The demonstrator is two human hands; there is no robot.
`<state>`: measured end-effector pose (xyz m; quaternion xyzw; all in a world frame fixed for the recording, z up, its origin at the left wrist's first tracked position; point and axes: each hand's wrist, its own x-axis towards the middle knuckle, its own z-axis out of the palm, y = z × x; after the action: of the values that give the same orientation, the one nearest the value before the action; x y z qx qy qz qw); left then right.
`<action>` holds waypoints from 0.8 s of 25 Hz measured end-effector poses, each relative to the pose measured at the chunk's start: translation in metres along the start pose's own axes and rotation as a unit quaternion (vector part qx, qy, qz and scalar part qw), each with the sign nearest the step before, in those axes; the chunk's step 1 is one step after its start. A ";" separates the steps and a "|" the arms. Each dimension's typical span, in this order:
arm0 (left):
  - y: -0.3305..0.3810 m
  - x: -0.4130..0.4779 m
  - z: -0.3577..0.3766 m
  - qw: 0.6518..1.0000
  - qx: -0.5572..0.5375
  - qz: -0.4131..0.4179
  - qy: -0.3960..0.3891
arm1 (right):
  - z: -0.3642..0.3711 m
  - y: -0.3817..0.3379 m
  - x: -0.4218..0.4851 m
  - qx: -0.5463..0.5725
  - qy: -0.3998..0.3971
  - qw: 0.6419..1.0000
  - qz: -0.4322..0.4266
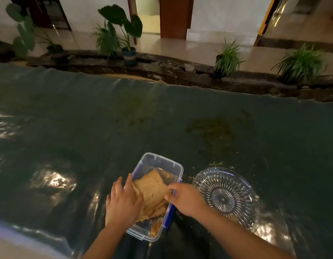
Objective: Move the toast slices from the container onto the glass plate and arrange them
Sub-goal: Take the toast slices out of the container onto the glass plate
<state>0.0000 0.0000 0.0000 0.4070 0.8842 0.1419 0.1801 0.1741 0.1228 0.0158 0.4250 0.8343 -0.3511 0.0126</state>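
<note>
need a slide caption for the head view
Both hands lift toast slices from clear plastic container beside empty glass plate.

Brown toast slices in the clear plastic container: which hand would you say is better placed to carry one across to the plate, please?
Probably right: the right hand pinches the top brown toast slice and is beside the patterned glass plate.

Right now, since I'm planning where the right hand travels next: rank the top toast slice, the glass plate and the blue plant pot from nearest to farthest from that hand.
Measured from the right hand:
1. Top toast slice, touched by its fingertips, in the container just to the left.
2. Glass plate, close beside it on the right, empty.
3. Blue plant pot, far off past the table's far edge.
</note>
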 end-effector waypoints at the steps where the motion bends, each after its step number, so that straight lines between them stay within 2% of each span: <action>1: -0.001 0.000 0.001 1.000 -0.012 -0.005 -0.014 | 0.003 -0.001 0.002 0.003 -0.009 1.000 0.011; 6: -0.004 -0.001 0.013 1.000 -0.001 0.006 0.012 | 0.018 0.000 0.004 0.030 -0.040 0.997 0.063; 11: 0.005 -0.004 0.014 0.998 -0.060 -0.033 0.004 | 0.021 0.003 0.007 0.022 0.026 0.996 0.078; 14: 0.009 -0.014 0.021 0.997 -0.079 -0.025 0.004 | 0.015 0.012 0.005 0.012 0.028 0.996 0.078; 20: 0.007 -0.016 0.028 0.998 -0.047 -0.013 0.026 | 0.011 0.019 -0.002 0.010 0.006 0.999 0.049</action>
<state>0.0267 -0.0050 -0.0187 0.3824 0.8862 0.1916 0.1779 0.1858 0.1223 -0.0032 0.4675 0.8088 -0.3561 0.0205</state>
